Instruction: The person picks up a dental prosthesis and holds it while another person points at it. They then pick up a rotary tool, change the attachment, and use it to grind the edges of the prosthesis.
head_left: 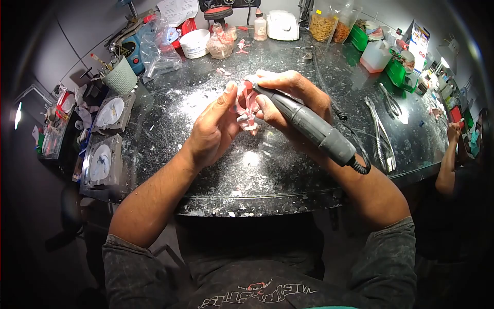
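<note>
In the upper centre of the frame, the left hand (213,122) grasps a small pink dental piece (247,105) by its left side, above the dark, speckled worktop (247,180). The right hand (293,100) is closed around a grey rotary handpiece (321,131), its thumb near the piece; the tool's narrow end points to the upper left, close to the piece's upper part, and whether they touch is hard to tell. A coiled cord (366,159) leaves the tool's rear end. Right of the right forearm, long-handled pliers (380,135) lie beside a smaller hand tool (392,103). Two metal flasks (124,113) with white fillings lie at left. Along the back stand a white tub (195,45) and a dropper bottle (260,28). Another person's arm (446,165) shows at the right edge.
</note>
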The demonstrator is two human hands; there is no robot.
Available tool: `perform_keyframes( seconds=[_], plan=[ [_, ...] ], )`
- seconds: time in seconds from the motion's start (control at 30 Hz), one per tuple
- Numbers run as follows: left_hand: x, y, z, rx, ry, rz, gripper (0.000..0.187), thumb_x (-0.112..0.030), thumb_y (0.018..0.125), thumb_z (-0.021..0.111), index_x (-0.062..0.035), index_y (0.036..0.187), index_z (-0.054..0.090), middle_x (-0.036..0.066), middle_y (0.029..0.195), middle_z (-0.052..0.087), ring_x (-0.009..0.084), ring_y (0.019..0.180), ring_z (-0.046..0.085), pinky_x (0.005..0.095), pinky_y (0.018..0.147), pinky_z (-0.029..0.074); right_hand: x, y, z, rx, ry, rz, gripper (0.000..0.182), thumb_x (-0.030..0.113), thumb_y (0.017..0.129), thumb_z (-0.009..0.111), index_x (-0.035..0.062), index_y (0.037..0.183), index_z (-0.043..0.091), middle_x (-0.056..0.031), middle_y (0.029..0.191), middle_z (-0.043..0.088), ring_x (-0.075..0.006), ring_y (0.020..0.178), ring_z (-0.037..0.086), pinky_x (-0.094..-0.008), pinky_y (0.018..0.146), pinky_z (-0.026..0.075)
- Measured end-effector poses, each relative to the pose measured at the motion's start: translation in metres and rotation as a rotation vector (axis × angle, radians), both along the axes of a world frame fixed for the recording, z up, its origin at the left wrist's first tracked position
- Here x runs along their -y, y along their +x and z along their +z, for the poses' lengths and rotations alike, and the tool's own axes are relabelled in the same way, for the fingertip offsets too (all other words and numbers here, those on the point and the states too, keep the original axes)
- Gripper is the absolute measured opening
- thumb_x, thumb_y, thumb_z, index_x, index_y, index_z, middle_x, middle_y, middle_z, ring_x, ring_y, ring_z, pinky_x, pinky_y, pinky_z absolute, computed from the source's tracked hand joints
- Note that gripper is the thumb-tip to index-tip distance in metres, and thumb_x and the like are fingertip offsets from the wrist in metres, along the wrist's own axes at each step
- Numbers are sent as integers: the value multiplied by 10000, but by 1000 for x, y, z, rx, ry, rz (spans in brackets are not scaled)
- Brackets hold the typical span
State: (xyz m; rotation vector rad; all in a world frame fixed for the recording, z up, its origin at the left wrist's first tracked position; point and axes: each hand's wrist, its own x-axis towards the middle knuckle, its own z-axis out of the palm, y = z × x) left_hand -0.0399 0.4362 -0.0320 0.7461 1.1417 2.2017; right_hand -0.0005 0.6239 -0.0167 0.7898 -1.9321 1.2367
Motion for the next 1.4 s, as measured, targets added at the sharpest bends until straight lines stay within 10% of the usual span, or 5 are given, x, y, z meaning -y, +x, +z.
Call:
perform_keyframes(
  seconds=[1.4],
  plan=[
    [7, -11, 17, 307, 161, -314, 533, -474, 1045, 275, -68, 1265, 540, 106, 1117, 626, 248, 810, 561, 327, 725, 490, 0, -1, 11, -227, 29, -134, 310, 95, 863, 741, 35, 1143, 622, -105, 1048, 695, -174, 936, 680, -286, 781, 563]
  ],
)
